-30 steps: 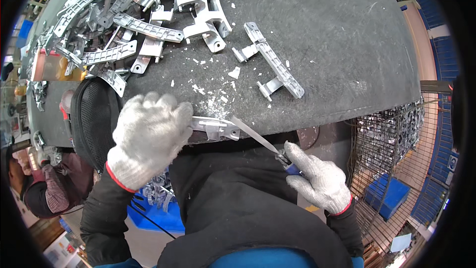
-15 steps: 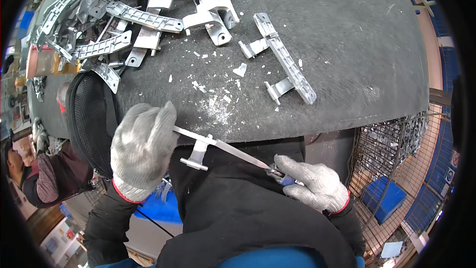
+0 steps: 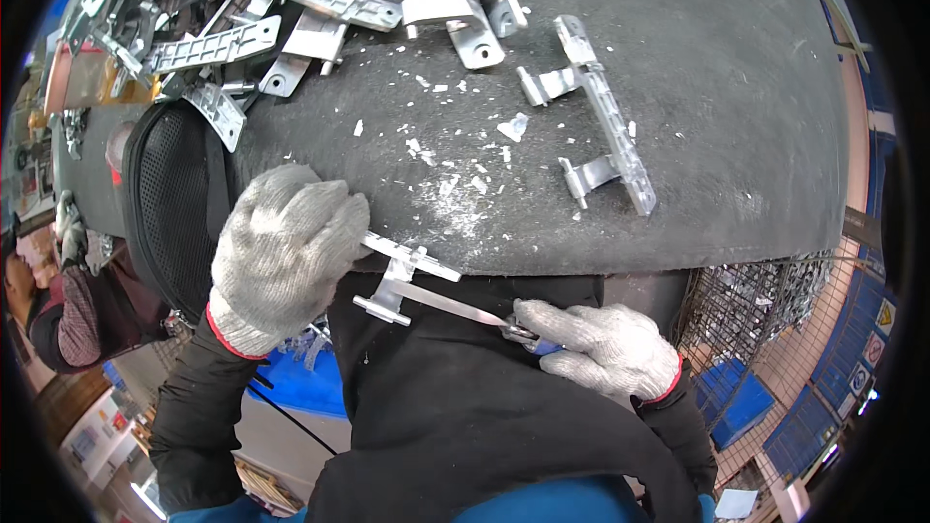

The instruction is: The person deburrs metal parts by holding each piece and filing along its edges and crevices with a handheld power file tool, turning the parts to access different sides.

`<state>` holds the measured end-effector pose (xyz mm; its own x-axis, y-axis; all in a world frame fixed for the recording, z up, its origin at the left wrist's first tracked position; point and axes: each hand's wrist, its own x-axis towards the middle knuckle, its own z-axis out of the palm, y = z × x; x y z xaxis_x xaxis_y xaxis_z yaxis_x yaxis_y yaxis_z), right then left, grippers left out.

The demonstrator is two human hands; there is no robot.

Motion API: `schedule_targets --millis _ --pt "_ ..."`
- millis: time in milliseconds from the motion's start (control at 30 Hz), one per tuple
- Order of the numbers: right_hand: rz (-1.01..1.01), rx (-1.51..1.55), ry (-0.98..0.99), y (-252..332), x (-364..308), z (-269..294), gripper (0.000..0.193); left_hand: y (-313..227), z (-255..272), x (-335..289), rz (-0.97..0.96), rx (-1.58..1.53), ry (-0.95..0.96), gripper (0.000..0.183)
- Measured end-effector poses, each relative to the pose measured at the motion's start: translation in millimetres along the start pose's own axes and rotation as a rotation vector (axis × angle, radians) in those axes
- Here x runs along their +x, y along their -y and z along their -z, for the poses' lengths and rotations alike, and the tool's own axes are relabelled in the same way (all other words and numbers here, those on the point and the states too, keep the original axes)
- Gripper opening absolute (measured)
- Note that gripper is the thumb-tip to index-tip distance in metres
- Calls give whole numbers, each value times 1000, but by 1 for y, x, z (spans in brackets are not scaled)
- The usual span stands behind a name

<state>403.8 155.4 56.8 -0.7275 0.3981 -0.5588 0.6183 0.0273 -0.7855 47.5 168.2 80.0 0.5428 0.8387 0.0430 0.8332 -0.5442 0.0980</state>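
In the head view, your gloved left hand point(image 3: 288, 257) has its grip closed around the left end of the silvery bracket point(image 3: 398, 269), at the tabletop's point(image 3: 736, 165) near edge. Your right hand's point(image 3: 605, 347) grip is wrapped around the blue-handled flat blade point(image 3: 450, 304); whether it touches the bracket is unclear. The bracket should be light, stiff, slightly slippery: hold its long rail, clear of the blade.

Worn on the person's head, the left of two fisheye cameras looks steeply down at close range, past a black cloth garment point(image 3: 455, 378) to a dark-grey flat table point(image 3: 736, 126), black-sleeved forearms point(image 3: 199, 416) reaching up from below, edges bending toward the rim.
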Motion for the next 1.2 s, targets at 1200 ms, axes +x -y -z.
schedule_targets --millis 1200 --pt "-278 478 93 -5 9 0 75 6 5 15 9 -132 29 41"
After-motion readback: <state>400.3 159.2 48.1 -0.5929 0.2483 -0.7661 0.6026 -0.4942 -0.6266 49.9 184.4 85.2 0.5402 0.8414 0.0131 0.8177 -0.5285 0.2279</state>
